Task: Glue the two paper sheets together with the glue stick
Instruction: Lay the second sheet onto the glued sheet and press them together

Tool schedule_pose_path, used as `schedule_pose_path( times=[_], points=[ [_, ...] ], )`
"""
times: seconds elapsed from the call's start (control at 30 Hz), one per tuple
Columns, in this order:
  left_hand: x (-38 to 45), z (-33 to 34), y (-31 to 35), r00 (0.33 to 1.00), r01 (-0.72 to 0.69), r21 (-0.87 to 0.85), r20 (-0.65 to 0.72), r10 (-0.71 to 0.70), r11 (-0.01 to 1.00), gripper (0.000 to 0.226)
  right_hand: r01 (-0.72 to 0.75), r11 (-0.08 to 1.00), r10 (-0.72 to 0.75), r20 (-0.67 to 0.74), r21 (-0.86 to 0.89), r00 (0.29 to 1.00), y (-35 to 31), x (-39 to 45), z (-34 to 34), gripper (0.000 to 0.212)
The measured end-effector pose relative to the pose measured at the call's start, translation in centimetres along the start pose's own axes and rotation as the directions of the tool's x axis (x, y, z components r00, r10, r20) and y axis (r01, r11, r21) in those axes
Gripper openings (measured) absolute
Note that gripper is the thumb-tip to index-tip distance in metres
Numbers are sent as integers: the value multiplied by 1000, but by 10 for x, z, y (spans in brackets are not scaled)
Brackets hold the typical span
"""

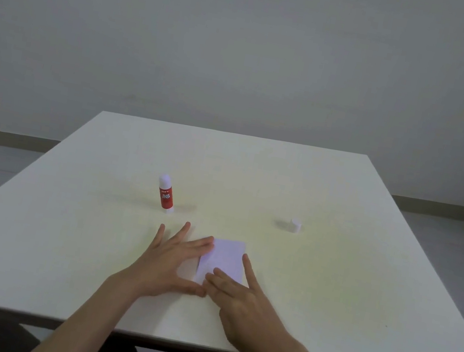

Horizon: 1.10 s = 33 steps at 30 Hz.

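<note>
A small white paper sheet [226, 260] lies flat on the white table [330, 280], near the front middle. Whether a second sheet lies under it I cannot tell. My left hand [170, 264] rests flat with fingers spread on the paper's left edge. My right hand [242, 302] presses flat on the sheet's near right part, fingers pointing away from me. A red glue stick [166, 193] stands upright behind my left hand, its white glue tip uncovered. Its white cap [295, 225] stands apart at the right.
The table's front edge runs just below my wrists. Behind the table are a grey wall and floor. Dark table legs show under the front edge.
</note>
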<state>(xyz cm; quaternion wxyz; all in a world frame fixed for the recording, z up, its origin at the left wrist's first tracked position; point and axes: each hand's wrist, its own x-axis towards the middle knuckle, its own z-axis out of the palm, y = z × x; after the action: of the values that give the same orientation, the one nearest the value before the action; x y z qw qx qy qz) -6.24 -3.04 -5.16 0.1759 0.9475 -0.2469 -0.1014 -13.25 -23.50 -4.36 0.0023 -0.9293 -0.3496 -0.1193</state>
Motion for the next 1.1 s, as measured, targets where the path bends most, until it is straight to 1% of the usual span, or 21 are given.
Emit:
schedule_pose_path(
  times=[0.07, 0.13, 0.17, 0.23, 0.3, 0.4, 0.47, 0.53, 0.6, 0.67, 0.73, 0.83, 0.87, 0.93, 1.0, 1.03, 1.1],
  points=[
    [-1, 0, -1, 1000, 4, -20, 8, -4, 1000, 97, -56, 997, 60, 90, -52, 994, 10, 14, -2, 49],
    [0, -1, -1, 1000, 5, -7, 18, -5, 1000, 97, -113, 993, 113, 210, -12, 971, 22, 28, 0, 53],
    [0, -1, 0, 1000, 8, -1, 23, -8, 1000, 96, -142, 990, 137, 246, 3, 960, 27, 34, 3, 54],
    [0, -1, 0, 999, 18, 3, 32, -18, 1000, 97, -187, 982, 184, 237, -10, 954, 31, 44, 7, 55],
    [1, -1, 0, 999, 29, 3, 39, -29, 1000, 100, -193, 981, 191, 169, -7, 967, 25, 44, 6, 54],
    [1, 0, -1, 999, 36, -6, 41, -36, 999, 101, -111, 992, 114, 42, -52, 993, 7, 21, 0, 48],
    [1, 1, -2, 999, 31, 4, 43, -31, 1000, 100, -42, 999, 43, 50, -21, 998, -2, 6, -1, 51],
    [0, 2, -3, 999, 26, 0, 43, -26, 1000, 99, -9, 1000, 8, 66, 3, 998, -1, -6, -3, 55],
    [0, 1, -4, 999, 26, -32, 46, -24, 999, 99, -46, 999, 49, 146, -30, 988, 8, -4, -10, 56],
    [0, 0, -3, 998, 28, -47, 53, -26, 998, 98, -142, 990, 137, 218, 7, 966, 22, 3, -14, 56],
    [0, -1, -2, 997, 37, -40, 63, -34, 999, 98, -251, 966, 231, 238, 57, 943, 37, 9, -6, 56],
    [0, 0, -1, 997, 43, -34, 63, -41, 998, 98, -285, 954, 263, 204, 88, 943, 34, 14, -1, 57],
    [0, 0, -1, 997, 42, -35, 62, -40, 998, 98, -265, 958, 240, 201, 106, 950, 29, 8, -4, 57],
    [0, 1, -2, 997, 39, -42, 60, -37, 998, 98, -130, 986, 112, 163, 107, 980, 18, -11, -9, 57],
    [0, 2, -3, 998, 34, -45, 62, -32, 998, 98, -19, 999, 12, 157, 45, 987, 10, -30, -15, 56],
    [0, 2, -3, 998, 34, -46, 62, -31, 998, 98, -15, 999, 10, 171, 28, 985, 9, -35, -17, 56],
    [0, 2, -3, 997, 35, -44, 64, -32, 998, 98, -53, 998, 49, 193, 15, 980, 11, -39, -18, 56]
  ],
)
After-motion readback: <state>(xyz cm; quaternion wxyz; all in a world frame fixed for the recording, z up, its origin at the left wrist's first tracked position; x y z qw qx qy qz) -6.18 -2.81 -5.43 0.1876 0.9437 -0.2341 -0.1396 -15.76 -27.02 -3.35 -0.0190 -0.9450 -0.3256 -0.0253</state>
